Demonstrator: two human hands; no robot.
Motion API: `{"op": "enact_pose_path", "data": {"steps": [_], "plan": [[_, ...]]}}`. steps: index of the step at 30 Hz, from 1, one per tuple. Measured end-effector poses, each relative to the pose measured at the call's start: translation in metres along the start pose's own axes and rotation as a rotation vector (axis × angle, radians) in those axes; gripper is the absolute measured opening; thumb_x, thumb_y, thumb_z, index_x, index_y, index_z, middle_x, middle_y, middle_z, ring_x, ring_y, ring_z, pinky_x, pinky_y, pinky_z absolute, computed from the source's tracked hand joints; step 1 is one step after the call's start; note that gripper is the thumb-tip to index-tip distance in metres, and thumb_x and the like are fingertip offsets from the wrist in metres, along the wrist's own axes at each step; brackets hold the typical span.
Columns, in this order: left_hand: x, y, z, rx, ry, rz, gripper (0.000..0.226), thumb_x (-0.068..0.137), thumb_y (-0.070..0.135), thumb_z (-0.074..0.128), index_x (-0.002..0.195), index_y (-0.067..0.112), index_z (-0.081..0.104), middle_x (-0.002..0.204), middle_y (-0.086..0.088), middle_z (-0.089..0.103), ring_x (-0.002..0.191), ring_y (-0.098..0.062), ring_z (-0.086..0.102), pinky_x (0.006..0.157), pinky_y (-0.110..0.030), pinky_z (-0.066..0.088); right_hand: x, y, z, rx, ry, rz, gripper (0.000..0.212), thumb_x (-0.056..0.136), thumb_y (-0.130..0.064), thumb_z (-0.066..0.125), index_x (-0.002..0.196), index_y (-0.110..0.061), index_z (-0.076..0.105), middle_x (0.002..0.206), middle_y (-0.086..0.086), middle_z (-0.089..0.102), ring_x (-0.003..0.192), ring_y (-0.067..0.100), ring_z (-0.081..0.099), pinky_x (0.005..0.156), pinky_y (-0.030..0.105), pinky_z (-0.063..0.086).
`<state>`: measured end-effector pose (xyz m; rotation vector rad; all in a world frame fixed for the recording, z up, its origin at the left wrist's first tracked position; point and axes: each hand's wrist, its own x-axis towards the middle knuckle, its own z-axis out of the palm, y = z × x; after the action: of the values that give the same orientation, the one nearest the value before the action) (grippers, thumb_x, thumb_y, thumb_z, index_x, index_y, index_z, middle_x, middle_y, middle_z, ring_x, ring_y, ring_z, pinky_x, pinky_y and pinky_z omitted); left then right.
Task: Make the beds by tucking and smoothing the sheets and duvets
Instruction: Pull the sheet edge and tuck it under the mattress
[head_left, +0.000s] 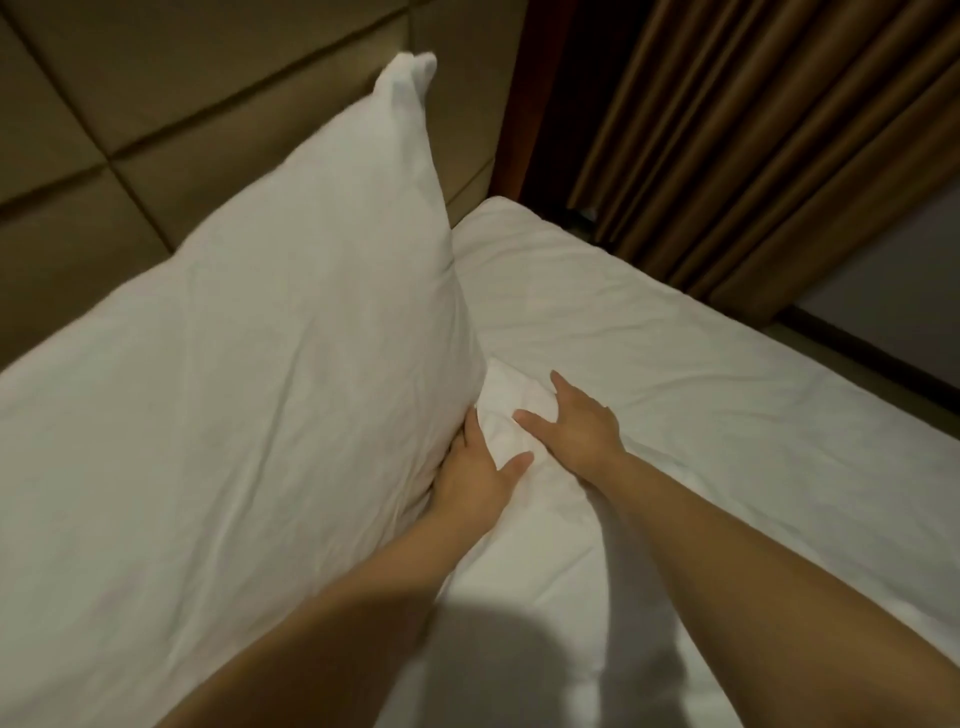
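A large white pillow (249, 364) stands tilted against the padded headboard and fills the left of the view. A white sheet (701, 405) covers the bed to its right, with creases and a bunched fold near the pillow's lower corner. My left hand (475, 475) lies at the pillow's lower right edge; its fingers reach along that edge and its thumb rests on the bunched sheet. My right hand (576, 423) lies flat with spread fingers on the bunched sheet just right of the pillow. The two hands sit close together and hold nothing.
A tan padded headboard (156, 104) with square panels rises behind the pillow. Brown pleated curtains (753, 130) hang at the upper right beside the bed's far edge. A dark strip of wood (535, 104) separates headboard and curtain. A shadow falls across the sheet at the bottom centre.
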<state>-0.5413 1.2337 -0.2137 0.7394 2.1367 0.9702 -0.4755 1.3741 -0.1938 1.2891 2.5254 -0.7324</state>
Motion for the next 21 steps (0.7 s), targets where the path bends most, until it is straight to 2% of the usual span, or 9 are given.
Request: {"op": "enact_pose_path", "data": {"steps": [3, 5, 10, 13, 15, 18, 21], "plan": [[0.011, -0.002, 0.01, -0.006, 0.029, 0.018, 0.091, 0.084, 0.053, 0.058, 0.151, 0.017, 0.007, 0.156, -0.001, 0.02, 0.141, -0.017, 0.023, 0.117, -0.034, 0.019, 0.018, 0.013, 0.007, -0.006, -0.098, 0.017, 0.099, 0.073, -0.082, 0.045, 0.151, -0.027, 0.018, 0.15, -0.002, 0.038, 0.136, 0.022, 0.037, 0.113, 0.048, 0.022], [0.018, -0.006, 0.015, 0.024, 0.041, 0.028, 0.089, 0.087, 0.048, 0.058, 0.151, 0.015, 0.005, 0.157, -0.002, 0.015, 0.143, -0.016, 0.017, 0.116, -0.025, 0.011, 0.028, 0.018, 0.014, 0.032, -0.143, 0.012, 0.103, 0.066, -0.085, 0.045, 0.15, -0.029, 0.022, 0.147, -0.004, 0.042, 0.133, 0.022, 0.041, 0.11, 0.047, 0.027], [0.03, -0.012, 0.022, 0.051, 0.032, 0.052, 0.086, 0.089, 0.045, 0.057, 0.151, 0.016, 0.004, 0.158, -0.001, 0.013, 0.144, -0.014, 0.015, 0.115, -0.022, 0.01, 0.043, 0.03, 0.028, 0.227, -0.235, 0.002, 0.096, 0.074, -0.071, 0.06, 0.15, -0.026, 0.021, 0.149, -0.002, 0.038, 0.134, 0.022, 0.039, 0.11, 0.042, 0.032], [0.032, -0.013, 0.023, 0.059, -0.005, 0.038, 0.085, 0.089, 0.044, 0.057, 0.151, 0.016, 0.005, 0.157, -0.001, 0.015, 0.143, -0.014, 0.016, 0.11, -0.017, 0.008, 0.045, 0.031, 0.032, 0.23, -0.222, 0.038, 0.091, 0.074, -0.068, 0.062, 0.145, -0.02, 0.03, 0.14, -0.001, 0.047, 0.126, 0.022, 0.047, 0.103, 0.038, 0.039], [0.033, -0.015, 0.024, 0.03, -0.021, 0.02, 0.087, 0.088, 0.046, 0.058, 0.151, 0.017, 0.005, 0.157, 0.0, 0.016, 0.143, -0.014, 0.017, 0.113, -0.021, 0.01, 0.042, 0.031, 0.035, 0.191, -0.195, 0.052, 0.088, 0.073, -0.07, 0.061, 0.139, -0.017, 0.039, 0.132, 0.0, 0.054, 0.117, 0.023, 0.053, 0.096, 0.037, 0.043], [0.032, -0.014, 0.024, -0.041, -0.012, 0.0, 0.092, 0.081, 0.056, 0.059, 0.15, 0.022, 0.009, 0.155, 0.002, 0.022, 0.142, -0.015, 0.021, 0.117, -0.037, 0.02, 0.024, 0.032, 0.028, 0.38, -0.13, 0.039, 0.065, 0.074, -0.064, 0.065, 0.122, -0.021, 0.058, 0.113, -0.004, 0.065, 0.103, 0.018, 0.061, 0.088, 0.034, 0.048], [0.024, -0.004, 0.022, -0.134, -0.021, 0.006, 0.096, 0.076, 0.059, 0.062, 0.149, 0.026, 0.008, 0.154, 0.006, 0.022, 0.14, -0.013, 0.023, 0.116, -0.035, 0.021, -0.014, 0.032, 0.009, 0.597, -0.032, 0.045, 0.033, 0.079, -0.044, 0.072, 0.104, -0.028, 0.06, 0.097, -0.012, 0.064, 0.088, 0.005, 0.061, 0.073, 0.024, 0.048]]}}
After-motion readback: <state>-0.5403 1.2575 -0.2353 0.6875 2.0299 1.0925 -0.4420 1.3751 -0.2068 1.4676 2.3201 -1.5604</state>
